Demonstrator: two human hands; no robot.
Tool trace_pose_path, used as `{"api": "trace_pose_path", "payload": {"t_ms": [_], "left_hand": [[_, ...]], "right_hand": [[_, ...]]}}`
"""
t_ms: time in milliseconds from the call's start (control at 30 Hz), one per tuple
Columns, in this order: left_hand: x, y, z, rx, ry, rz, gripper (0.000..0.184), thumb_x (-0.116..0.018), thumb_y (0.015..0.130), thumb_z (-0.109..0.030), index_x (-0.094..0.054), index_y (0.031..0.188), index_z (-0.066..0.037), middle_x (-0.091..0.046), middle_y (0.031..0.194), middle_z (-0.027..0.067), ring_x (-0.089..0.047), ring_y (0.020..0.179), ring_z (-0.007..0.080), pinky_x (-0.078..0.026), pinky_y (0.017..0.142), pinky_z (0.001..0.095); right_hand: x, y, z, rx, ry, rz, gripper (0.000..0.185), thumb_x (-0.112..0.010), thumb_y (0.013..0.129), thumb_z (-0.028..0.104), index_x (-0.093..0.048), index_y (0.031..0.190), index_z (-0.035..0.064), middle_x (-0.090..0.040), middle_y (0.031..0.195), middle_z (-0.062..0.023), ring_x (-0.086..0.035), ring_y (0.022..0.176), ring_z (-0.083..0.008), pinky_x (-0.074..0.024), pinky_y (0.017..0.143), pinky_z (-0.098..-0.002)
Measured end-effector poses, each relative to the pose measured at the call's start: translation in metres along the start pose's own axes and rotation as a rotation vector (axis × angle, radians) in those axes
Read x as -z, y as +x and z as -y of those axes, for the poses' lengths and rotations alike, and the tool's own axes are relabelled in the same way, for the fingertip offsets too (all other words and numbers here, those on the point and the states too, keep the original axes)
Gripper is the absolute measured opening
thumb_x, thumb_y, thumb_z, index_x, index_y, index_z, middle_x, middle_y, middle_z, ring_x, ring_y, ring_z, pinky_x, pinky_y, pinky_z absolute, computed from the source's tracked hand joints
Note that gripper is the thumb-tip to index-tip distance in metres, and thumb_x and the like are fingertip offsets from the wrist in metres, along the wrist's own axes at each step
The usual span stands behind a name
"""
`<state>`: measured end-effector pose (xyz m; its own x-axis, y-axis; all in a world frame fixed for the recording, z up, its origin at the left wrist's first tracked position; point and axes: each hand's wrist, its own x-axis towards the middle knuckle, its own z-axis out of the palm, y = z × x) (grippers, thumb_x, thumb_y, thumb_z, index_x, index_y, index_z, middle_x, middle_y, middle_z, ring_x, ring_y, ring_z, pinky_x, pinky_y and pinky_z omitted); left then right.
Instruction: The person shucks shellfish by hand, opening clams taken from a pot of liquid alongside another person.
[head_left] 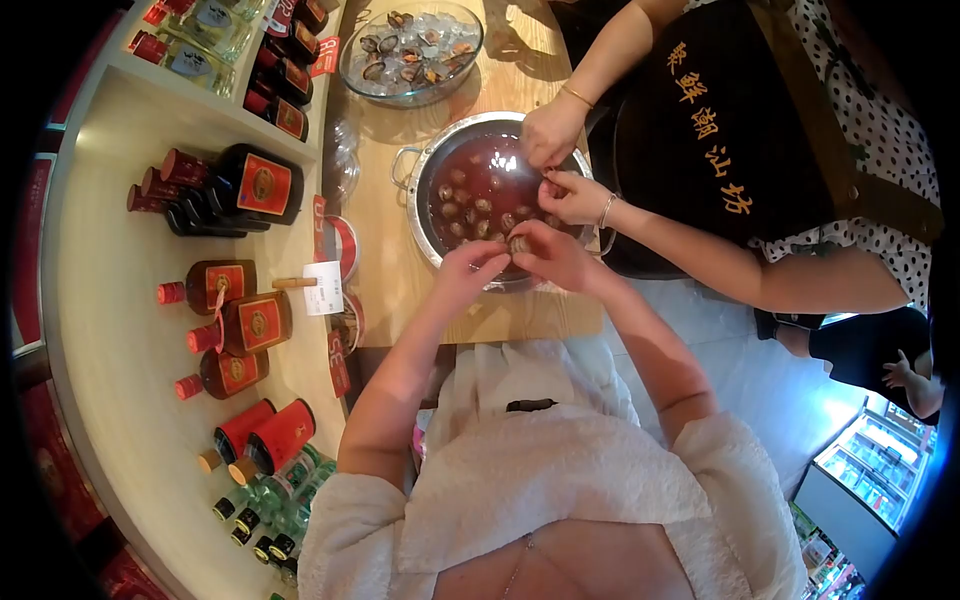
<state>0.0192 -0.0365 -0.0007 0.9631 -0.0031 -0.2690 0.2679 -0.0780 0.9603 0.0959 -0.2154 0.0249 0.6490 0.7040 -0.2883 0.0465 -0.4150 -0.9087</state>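
Observation:
A wide metal pot (424,232) with two handles holds reddish-brown liquid with several cockles (483,206) in it. Over its near rim, my right hand (556,256) pinches a ribbed cockle (518,244) between thumb and fingers. My left hand (474,268) meets it from the other side, its fingertips drawn together against the shell. Across the pot's right side, another person's hands (572,197) come together with fingertips pinched; what they hold is too small to make out.
Behind the pot, a glass bowl (410,97) holds ice and several opened shellfish on the wooden table (385,318). Shelves of bottles (262,325) line the left side, with a white card (323,288) at the edge. The other person, in a dark apron (720,130), stands at the right.

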Motion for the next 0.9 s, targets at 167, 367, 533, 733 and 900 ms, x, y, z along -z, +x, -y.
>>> {"api": "trace_pose_path", "payload": {"t_ms": [167, 367, 533, 733, 900], "left_hand": [[-0.022, -0.012, 0.051, -0.523, 0.850, -0.075, 0.025, -0.060, 0.077, -0.020, -0.060, 0.100, -0.008, -0.056, 0.098, 0.0106, -0.050, 0.096, 0.0309, -0.031, 0.097, 0.0473], [-0.030, -0.014, 0.069, -0.566, 0.917, -0.180, 0.026, -0.061, 0.076, -0.023, -0.062, 0.097, -0.008, -0.056, 0.098, 0.0087, -0.051, 0.097, 0.0274, -0.031, 0.097, 0.0482], [-0.029, -0.017, 0.070, -0.584, 0.898, -0.193, 0.025, -0.062, 0.075, -0.024, -0.063, 0.094, -0.009, -0.056, 0.097, 0.0086, -0.050, 0.098, 0.0267, -0.030, 0.097, 0.0485], [-0.030, -0.017, 0.066, -0.547, 0.904, -0.203, 0.024, -0.059, 0.080, -0.017, -0.061, 0.102, -0.007, -0.058, 0.099, 0.0065, -0.053, 0.097, 0.0228, -0.035, 0.095, 0.0440], [-0.049, -0.025, 0.025, -0.101, -0.274, -0.169, 0.025, -0.055, 0.086, -0.011, -0.056, 0.109, -0.002, -0.058, 0.099, 0.0083, -0.057, 0.090, 0.0164, -0.046, 0.081, 0.0297]], "right_hand": [[-0.016, -0.023, 0.008, -0.011, -0.666, -0.361, 0.034, -0.054, 0.083, 0.017, -0.046, 0.114, 0.0047, -0.055, 0.083, -0.0151, -0.059, 0.082, -0.0297, -0.0492, 0.064, -0.0312], [-0.047, -0.039, -0.056, -0.052, -1.122, -0.271, 0.040, -0.052, 0.077, 0.010, -0.047, 0.116, 0.0033, -0.051, 0.077, -0.0084, -0.058, 0.067, -0.0201, -0.0484, 0.057, -0.0315], [-0.032, -0.041, -0.009, 0.215, -1.151, -0.565, 0.045, -0.052, 0.073, 0.010, -0.047, 0.117, 0.0040, -0.053, 0.079, -0.0084, -0.059, 0.059, -0.0191, -0.0478, 0.049, -0.0311], [-0.044, -0.041, -0.048, 0.222, -0.769, -0.523, 0.038, -0.049, 0.084, 0.012, -0.045, 0.121, 0.0055, -0.055, 0.076, -0.0072, -0.054, 0.054, -0.0160, -0.0437, 0.049, -0.0269], [-0.033, -0.039, -0.011, -0.085, 0.399, -0.128, 0.033, -0.041, 0.092, 0.014, -0.042, 0.124, 0.0053, -0.053, 0.072, -0.0028, -0.049, 0.054, -0.0094, -0.0408, 0.050, -0.0209]]}}
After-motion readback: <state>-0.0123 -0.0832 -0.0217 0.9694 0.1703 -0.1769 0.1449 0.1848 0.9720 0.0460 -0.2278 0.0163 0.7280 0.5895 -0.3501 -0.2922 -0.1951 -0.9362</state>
